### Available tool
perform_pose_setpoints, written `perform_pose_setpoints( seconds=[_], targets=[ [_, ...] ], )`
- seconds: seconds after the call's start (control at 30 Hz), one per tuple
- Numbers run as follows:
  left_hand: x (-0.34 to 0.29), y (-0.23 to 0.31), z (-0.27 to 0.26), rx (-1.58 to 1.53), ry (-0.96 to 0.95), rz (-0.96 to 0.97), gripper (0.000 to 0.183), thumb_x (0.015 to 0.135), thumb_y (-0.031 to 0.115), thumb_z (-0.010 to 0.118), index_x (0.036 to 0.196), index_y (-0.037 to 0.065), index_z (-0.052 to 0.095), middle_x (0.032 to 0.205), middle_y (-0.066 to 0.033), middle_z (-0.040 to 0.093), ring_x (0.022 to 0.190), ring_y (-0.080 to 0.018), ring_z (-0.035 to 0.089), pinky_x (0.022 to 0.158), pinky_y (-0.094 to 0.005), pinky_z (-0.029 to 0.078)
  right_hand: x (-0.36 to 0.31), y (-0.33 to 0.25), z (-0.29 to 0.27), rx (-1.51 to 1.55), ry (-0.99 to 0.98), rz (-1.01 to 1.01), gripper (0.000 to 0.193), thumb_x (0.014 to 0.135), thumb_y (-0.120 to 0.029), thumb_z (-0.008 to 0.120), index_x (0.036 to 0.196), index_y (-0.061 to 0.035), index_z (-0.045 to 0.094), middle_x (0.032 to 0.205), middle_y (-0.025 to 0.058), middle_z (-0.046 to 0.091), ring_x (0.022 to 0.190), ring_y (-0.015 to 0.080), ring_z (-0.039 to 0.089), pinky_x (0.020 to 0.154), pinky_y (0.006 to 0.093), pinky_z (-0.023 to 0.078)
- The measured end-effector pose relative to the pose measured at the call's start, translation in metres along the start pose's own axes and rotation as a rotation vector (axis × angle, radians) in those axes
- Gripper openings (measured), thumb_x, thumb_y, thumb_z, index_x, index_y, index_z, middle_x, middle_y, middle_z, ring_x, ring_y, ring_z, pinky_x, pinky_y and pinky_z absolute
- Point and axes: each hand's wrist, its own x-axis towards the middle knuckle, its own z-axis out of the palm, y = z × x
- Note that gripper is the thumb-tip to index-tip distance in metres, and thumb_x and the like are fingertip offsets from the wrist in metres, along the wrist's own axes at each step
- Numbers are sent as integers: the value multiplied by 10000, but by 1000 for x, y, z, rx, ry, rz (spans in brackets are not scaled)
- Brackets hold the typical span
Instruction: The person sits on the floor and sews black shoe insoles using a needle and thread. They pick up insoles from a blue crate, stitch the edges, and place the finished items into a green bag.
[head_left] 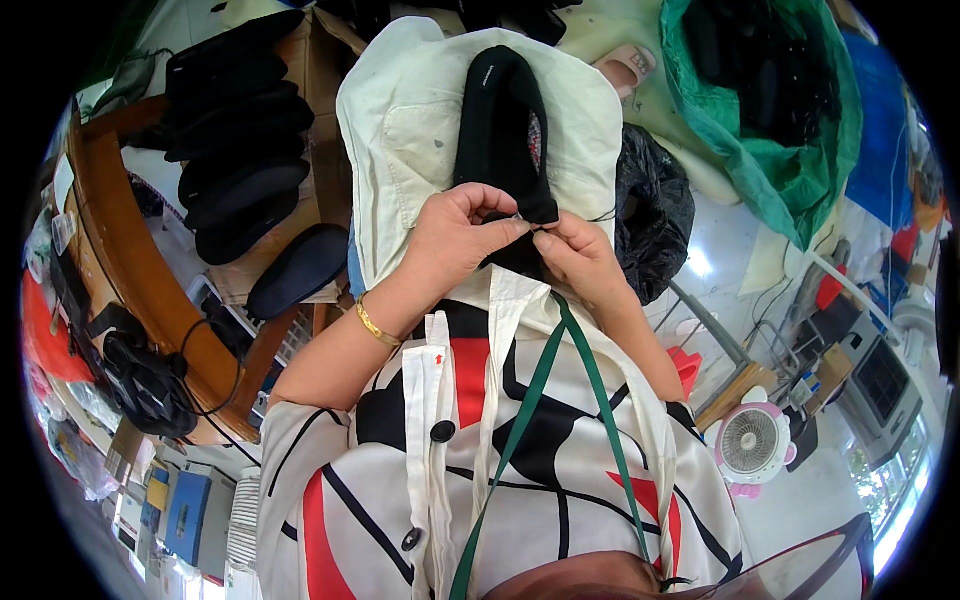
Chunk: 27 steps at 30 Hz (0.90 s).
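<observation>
A black cloth shoe [490, 120] lies on the cream apron cloth [400, 150] spread over my lap, its toe pointing away from me. A patterned lining shows through its opening. My left hand [465, 232] is closed at the shoe's near end, thumb and fingers pinching its edge. Close beside it, my right hand [583, 258] also pinches the black fabric, the two thumbs nearly meeting. Something tiny and pale shows between the fingertips, too small to name. A thin dark thread seems to trail off to the right of the fingers.
Several black shoes [245, 165] are stacked at the left beside a curved wooden chair arm [150, 250]. A black plastic bag [655, 210] sits right of my lap. A green sack [840, 130] holds dark items. A pink-and-white fan [750, 442] stands at the lower right.
</observation>
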Motion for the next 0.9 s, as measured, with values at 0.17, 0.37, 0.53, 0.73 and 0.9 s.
perform_pose_setpoints(
  seconds=[0.17, 0.37, 0.53, 0.73, 0.9],
  targets=[
    [1, 2, -2, 41, 7, -12, 214, 821, 41, 760, 1007, 10, 658, 928, -7, 659, 821, -57, 573, 762, -205, 473, 1, -3, 9, 22, 41, -11, 158, 988, -132, 564, 1115, -40, 588, 671, -80, 480, 529, 13, 409, 481, 186, 316],
    [3, -2, -4, 41, 8, -2, 220, 815, 43, 765, 1005, 4, 659, 921, -10, 663, 812, -58, 577, 749, -204, 475, 5, 2, 19, 8, 91, -53, 119, 995, -148, 563, 1063, -50, 556, 672, -37, 521, 546, 30, 471, 494, 189, 372],
    [2, -2, -5, 80, -15, -12, 216, 820, 37, 756, 1010, 3, 659, 923, -12, 665, 823, -62, 587, 758, -207, 481, 7, -14, 26, -65, 99, -13, 272, 960, -148, 585, 1198, -50, 495, 696, -7, 553, 567, 56, 509, 525, 207, 428],
    [4, -5, -5, 181, -51, -4, 213, 824, 34, 744, 1011, 1, 648, 924, -11, 658, 838, -66, 589, 778, -214, 487, 14, -41, 10, -59, -87, 125, 442, 902, -159, 632, 1303, -62, 474, 780, 10, 592, 629, 66, 557, 565, 212, 464],
    [2, -14, -1, 261, -59, 124, 177, 854, 43, 702, 1009, 11, 621, 927, 2, 624, 840, -61, 578, 772, -219, 485, 31, -53, -22, -495, 117, -298, 253, 942, -172, 621, 1159, -43, 638, 840, -31, 596, 751, 47, 564, 650, 220, 468]
  ],
)
